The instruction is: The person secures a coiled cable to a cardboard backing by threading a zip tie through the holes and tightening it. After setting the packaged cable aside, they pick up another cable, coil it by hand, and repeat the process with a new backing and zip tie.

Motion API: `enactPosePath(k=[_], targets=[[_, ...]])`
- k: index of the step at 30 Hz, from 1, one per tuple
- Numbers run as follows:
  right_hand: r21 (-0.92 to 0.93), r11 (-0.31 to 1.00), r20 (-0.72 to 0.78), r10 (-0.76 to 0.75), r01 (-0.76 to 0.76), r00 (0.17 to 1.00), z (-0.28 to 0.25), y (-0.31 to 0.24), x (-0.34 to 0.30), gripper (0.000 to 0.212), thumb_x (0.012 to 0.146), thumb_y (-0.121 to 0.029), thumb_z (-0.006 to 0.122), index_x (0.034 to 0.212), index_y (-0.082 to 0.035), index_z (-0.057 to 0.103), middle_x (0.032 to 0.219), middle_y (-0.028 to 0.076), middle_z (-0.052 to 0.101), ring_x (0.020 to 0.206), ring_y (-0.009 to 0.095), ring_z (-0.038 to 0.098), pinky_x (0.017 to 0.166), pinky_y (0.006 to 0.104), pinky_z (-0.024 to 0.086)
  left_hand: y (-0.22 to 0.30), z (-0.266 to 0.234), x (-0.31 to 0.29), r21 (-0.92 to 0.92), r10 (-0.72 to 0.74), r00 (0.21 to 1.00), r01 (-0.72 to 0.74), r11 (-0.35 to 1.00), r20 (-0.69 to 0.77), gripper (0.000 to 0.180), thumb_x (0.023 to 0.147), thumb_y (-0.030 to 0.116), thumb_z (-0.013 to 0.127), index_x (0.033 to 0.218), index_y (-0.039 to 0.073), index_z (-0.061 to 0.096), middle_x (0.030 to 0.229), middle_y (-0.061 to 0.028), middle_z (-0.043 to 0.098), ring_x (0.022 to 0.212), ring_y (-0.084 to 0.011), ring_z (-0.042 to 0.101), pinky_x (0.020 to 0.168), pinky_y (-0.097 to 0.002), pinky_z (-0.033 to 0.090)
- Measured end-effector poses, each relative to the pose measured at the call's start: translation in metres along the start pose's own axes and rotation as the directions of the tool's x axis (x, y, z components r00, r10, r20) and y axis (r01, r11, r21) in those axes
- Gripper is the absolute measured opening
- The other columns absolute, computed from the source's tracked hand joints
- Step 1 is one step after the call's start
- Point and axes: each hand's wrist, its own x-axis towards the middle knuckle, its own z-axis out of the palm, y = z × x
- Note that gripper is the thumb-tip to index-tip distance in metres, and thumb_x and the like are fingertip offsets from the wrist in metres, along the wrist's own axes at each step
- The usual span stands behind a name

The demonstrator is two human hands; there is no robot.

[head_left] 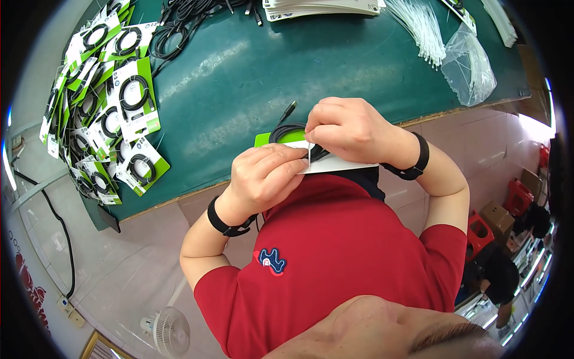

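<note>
At the near edge of the table, a green-and-white cardboard card lies in front of my body with a coiled black cable on it. The cable's plug end sticks out past the card's far side. A thin white cable tie runs across the coil between my hands. My left hand is closed, pressing its fingers on the coil and card beside the tie. My right hand pinches at the far end of the tie; its fingertips are partly hidden.
Carded black cables are heaped at the left. Along the far side lie loose black cables, a stack of cards, a bundle of white cable ties and a clear plastic bag. A fan stands at lower left.
</note>
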Motion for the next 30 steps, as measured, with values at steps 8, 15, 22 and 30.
enactPosePath(k=[8, 15, 22, 30], targets=[[0.042, 0.998, -0.026, 0.057, -0.056, 0.998, -0.007, -0.006, 0.01, 0.01, 0.076, 0.002, 0.07, 0.081, -0.003, 0.063, 0.083, 0.007, 0.063, 0.07, 0.02, 0.061, 0.056, 0.0286, 0.049, -0.002, -0.011, 0.007, -0.027, -0.028, 0.999, 0.029, 0.999, 0.026, 0.02, 0.064, 0.0, 0.075, 0.082, 0.005, 0.068, 0.087, -0.009, 0.072, 0.073, -0.0241, 0.071, 0.059, -0.0297, 0.053], [0.595, 0.629, 0.071, 0.579, -0.5, 0.812, -0.014, 0.004, 0.016, 0.008, 0.089, -0.002, 0.068, 0.084, -0.001, 0.062, 0.088, 0.002, 0.066, 0.072, 0.006, 0.059, 0.057, 0.0207, 0.046, -0.016, -0.023, 0.034, -0.139, -0.16, 0.985, 0.168, 0.976, 0.066, 0.017, 0.068, -0.001, 0.077, 0.083, 0.004, 0.069, 0.086, -0.0094, 0.073, 0.075, -0.0227, 0.071, 0.065, -0.0292, 0.056], [0.593, 0.585, 0.114, 0.62, -0.554, 0.776, -0.015, 0.017, 0.018, 0.007, 0.091, -0.003, 0.068, 0.088, 0.0, 0.062, 0.087, 0.002, 0.065, 0.074, 0.003, 0.059, 0.063, 0.0174, 0.048, -0.019, -0.025, 0.044, -0.211, -0.236, 0.967, 0.251, 0.945, 0.096, 0.015, 0.07, -0.001, 0.077, 0.082, 0.004, 0.069, 0.083, -0.008, 0.072, 0.074, -0.0203, 0.071, 0.064, -0.028, 0.057], [0.57, 0.601, 0.072, 0.643, -0.561, 0.762, -0.016, 0.021, 0.018, 0.007, 0.089, -0.001, 0.069, 0.088, 0.0, 0.062, 0.087, 0.002, 0.065, 0.076, 0.003, 0.059, 0.066, 0.0172, 0.049, -0.02, -0.026, 0.048, -0.22, -0.256, 0.96, 0.276, 0.936, 0.117, 0.015, 0.07, -0.003, 0.077, 0.081, 0.002, 0.068, 0.083, -0.0101, 0.072, 0.079, -0.0223, 0.072, 0.067, -0.0288, 0.057]])
